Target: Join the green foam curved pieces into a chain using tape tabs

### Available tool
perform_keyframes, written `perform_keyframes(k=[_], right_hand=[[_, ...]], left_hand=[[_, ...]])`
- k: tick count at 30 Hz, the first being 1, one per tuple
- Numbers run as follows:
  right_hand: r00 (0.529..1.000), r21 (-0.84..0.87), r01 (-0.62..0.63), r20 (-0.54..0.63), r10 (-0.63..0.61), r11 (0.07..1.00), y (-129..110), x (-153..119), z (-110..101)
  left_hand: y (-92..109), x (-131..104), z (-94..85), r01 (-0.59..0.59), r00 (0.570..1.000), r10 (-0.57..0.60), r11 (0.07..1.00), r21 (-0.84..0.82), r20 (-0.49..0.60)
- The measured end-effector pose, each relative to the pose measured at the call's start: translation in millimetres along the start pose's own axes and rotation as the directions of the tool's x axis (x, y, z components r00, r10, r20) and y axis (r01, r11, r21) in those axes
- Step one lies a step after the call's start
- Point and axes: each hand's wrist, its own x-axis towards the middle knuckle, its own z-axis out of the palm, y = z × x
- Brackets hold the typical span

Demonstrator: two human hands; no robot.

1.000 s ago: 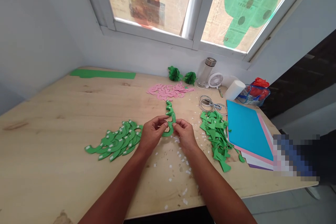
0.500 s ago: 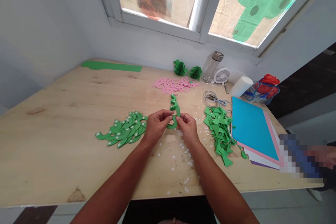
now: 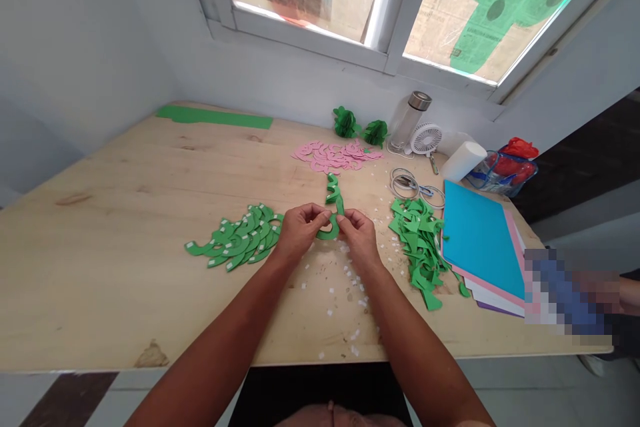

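Note:
My left hand (image 3: 301,229) pinches the left side of a curved green paper piece (image 3: 329,235) over the middle of the table. Opposite it, my right hand (image 3: 358,233) grips the same piece between thumb and fingers. Just beyond my fingertips a short chain of green curved pieces (image 3: 332,188) runs away from me. Left of my left hand lies a pile of green curved pieces with white squares (image 3: 245,238). Green paper scraps (image 3: 423,247) are heaped to the right of my right hand.
Pink cutouts (image 3: 333,156), green paper balls (image 3: 345,123), a bottle (image 3: 409,121), a fan (image 3: 425,139), scissors (image 3: 406,183) and a white roll (image 3: 464,160) stand or lie farther back. Coloured sheets (image 3: 483,240) lie right, near another person's hand. White bits dot the table (image 3: 100,267).
The view has shifted slightly. My hands have moved a little on the green piece, and both keep hold of it. The other person's arm at the right shows more.

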Motion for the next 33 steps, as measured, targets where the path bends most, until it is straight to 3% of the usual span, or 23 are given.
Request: perform_keyframes(k=[8, 12, 17, 22, 27, 30, 33], right_hand=[[0.997, -0.025, 0.003, 0.08, -0.001, 1.0, -2, -2, 1], [0.991, -0.055, 0.003, 0.136, 0.004, 0.998, -1, -2, 2], [0.996, -0.061, 0.021, 0.086, -0.015, 0.998, -2, -1, 1], [0.998, -0.067, 0.063, -0.015, -0.065, 0.996, -2, 1, 0], [0.994, -0.081, 0.089, -0.05, -0.093, 0.993, -1, 3, -3], [0.995, -0.085, 0.083, -0.046, -0.087, 0.993, -1, 4, -4], [0.995, -0.064, 0.074, -0.061, -0.078, 0.995, -1, 4, -4]], left_hand=[[-3, 3, -0.8, -0.009, 0.993, -0.009, 0.987, -0.158, -0.114], [-2, 4, 0.2, 0.007, 0.994, -0.029, 0.98, -0.2, -0.109], [-1, 4, -0.2, -0.011, 0.993, -0.015, 0.975, -0.222, -0.114], [2, 4, 0.1, -0.106, 0.977, 0.099, 0.994, -0.032, -0.187], [23, 0, -6.0, -0.176, 0.983, 0.184, 0.963, 0.204, -0.021], [35, -7, -27.4, -0.178, 0.982, 0.186, 0.956, 0.234, -0.015], [35, -20, -59.9, -0.142, 0.976, 0.2, 0.885, 0.443, -0.086]])
